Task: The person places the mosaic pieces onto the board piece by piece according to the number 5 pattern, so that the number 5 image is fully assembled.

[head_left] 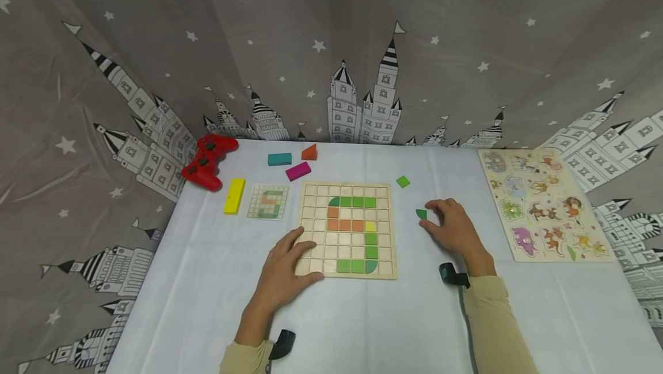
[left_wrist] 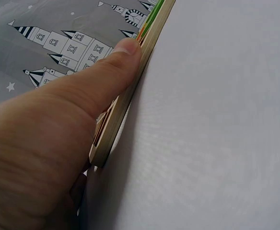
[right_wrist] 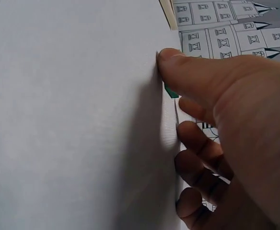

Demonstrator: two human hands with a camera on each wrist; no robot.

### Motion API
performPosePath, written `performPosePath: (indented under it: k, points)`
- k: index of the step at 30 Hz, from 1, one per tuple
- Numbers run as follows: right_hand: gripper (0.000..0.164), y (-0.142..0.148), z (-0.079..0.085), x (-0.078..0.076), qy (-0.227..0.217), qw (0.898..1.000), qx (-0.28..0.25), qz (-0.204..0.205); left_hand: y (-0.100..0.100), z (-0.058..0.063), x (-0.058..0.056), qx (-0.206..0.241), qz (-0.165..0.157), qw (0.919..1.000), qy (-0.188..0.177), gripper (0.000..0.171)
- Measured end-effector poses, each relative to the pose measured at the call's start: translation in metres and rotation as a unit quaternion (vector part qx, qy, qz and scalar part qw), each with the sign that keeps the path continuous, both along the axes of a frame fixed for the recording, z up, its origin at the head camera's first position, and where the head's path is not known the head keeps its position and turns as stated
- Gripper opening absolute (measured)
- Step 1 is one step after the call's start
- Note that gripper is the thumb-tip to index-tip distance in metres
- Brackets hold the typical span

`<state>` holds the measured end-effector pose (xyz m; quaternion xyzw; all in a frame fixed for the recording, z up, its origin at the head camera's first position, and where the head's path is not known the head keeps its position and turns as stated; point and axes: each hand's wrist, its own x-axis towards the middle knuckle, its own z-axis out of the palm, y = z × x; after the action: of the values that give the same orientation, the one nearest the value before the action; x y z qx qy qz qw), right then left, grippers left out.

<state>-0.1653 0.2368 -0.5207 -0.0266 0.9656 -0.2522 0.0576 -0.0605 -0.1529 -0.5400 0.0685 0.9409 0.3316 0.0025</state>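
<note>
My right hand [head_left: 456,229] pinches a dark green quarter-round tile [head_left: 422,213] between thumb and index finger, to the right of a wooden grid board [head_left: 316,207]. In the right wrist view, a sliver of this green tile [right_wrist: 170,91] shows by the thumb. Green, orange and yellow tiles lie in the grid in an S-like line. Spread fingers of my left hand [head_left: 282,273] rest on the board's lower left corner; in the left wrist view the thumb [left_wrist: 126,47] lies on its edge. A light green square tile [head_left: 403,181] lies beyond the board's right side.
Left of the board are a pattern card [head_left: 267,202] and a yellow block [head_left: 235,196]. Behind lie teal [head_left: 279,159], magenta [head_left: 298,171] and orange [head_left: 309,152] blocks. A red game controller [head_left: 208,161] sits far left, an animal puzzle board [head_left: 533,190] at right.
</note>
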Motion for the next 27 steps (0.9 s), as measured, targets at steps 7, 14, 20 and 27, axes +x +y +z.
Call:
performPosePath:
  k: [7, 14, 20, 27]
  points:
    - [0.036, -0.001, -0.005, 0.003, 0.021, 1.0, -0.003, -0.011, 0.0, 0.002, -0.001, -0.001, -0.003, 1.0, -0.002, 0.069]
    - [0.037, -0.01, -0.002, 0.011, 0.046, 0.998, 0.028, -0.014, 0.0, 0.002, 0.0, 0.0, -0.002, 1.0, -0.001, 0.068]
    - [0.037, -0.048, 0.001, 0.034, 0.087, 0.996, 0.009, 0.024, -0.001, 0.001, 0.001, -0.003, -0.001, 1.0, -0.005, 0.068]
    - [0.029, -0.118, 0.006, 0.071, 0.173, 0.973, -0.03, 0.149, -0.001, 0.003, -0.001, 0.0, -0.002, 0.9999, -0.012, 0.068]
